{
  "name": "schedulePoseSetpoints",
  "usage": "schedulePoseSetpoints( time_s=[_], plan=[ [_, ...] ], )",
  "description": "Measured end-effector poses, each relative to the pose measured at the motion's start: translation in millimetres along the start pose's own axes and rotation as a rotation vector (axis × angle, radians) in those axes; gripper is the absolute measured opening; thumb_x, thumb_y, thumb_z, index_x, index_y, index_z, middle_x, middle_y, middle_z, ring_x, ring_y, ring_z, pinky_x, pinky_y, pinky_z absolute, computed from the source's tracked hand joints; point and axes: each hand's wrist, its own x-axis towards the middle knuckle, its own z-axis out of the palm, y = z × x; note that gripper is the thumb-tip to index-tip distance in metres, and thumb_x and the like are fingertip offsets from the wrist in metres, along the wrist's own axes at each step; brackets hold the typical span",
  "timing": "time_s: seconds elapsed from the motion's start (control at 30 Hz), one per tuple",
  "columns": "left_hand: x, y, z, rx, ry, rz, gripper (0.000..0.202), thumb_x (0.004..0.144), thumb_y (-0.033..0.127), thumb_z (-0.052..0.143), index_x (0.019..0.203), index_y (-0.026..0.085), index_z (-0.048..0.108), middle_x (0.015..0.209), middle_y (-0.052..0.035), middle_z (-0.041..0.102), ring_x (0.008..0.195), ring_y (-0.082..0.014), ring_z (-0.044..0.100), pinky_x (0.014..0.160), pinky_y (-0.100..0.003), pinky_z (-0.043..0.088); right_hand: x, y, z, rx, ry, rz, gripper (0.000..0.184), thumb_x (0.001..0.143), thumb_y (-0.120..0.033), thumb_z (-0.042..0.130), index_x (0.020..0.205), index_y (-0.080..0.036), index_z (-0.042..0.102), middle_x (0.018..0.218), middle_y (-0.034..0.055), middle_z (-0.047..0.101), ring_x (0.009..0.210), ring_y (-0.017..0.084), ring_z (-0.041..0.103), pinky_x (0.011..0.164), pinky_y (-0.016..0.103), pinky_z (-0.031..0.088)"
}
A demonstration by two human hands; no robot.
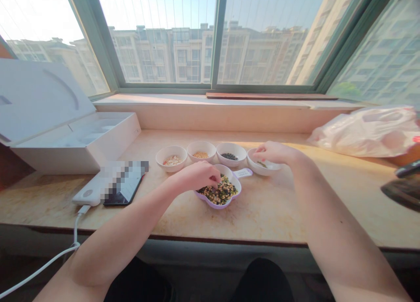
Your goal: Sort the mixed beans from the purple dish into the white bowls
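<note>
A lilac-rimmed bowl with a handle (219, 206) holds a mix of black, green and tan beans (223, 191). My left hand (206, 175) reaches over its left side, fingers curled together down at the beans; what they pinch is hidden. My right hand (271, 152) is over the rightmost white bowl (269, 170), fingertips pinched just above a few greenish beans (262, 164); anything between them is too small to make out. Left of it stand white bowls with black beans (229, 156), tan beans (200, 155) and pale flat seeds (172, 160).
On the left, an open white box (111, 135) stands behind a white power bank (90, 190) with a cable and a dark phone (123, 192). A plastic bag (367, 131) lies at the back right, a dark object (402, 188) at the right edge. Windows rise behind the counter (262, 219).
</note>
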Motion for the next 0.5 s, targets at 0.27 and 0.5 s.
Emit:
schedulePoseSetpoints(
  time_s=[0.27, 0.5],
  plan=[
    [0, -3, -5.6, 0.046, 0.082, -0.010, 0.012, 0.091, 0.022, 0.069, 0.087, 0.022, 0.080, 0.098, -0.0023, 0.076, 0.092, -0.0182, 0.070, 0.086, -0.028, 0.052, -5, -7, -1, -0.008, 0.064, 0.040, 0.023, 0.083, -0.038, 0.067, 0.082, -0.019, 0.080, 0.095, 0.0126, 0.078, 0.085, 0.028, 0.071, 0.066, 0.031, 0.046],
    [-1, -29, -13.0, 0.066, 0.383, -0.116, 0.024, 0.097, 0.017, 0.057, 0.098, 0.019, 0.081, 0.107, -0.0068, 0.076, 0.102, -0.0215, 0.070, 0.095, -0.033, 0.052, -21, -49, 7, 0.198, 0.238, -0.262, 0.028, 0.092, -0.038, 0.061, 0.098, -0.018, 0.079, 0.094, 0.0081, 0.079, 0.084, 0.021, 0.069, 0.073, 0.029, 0.047]
  ],
)
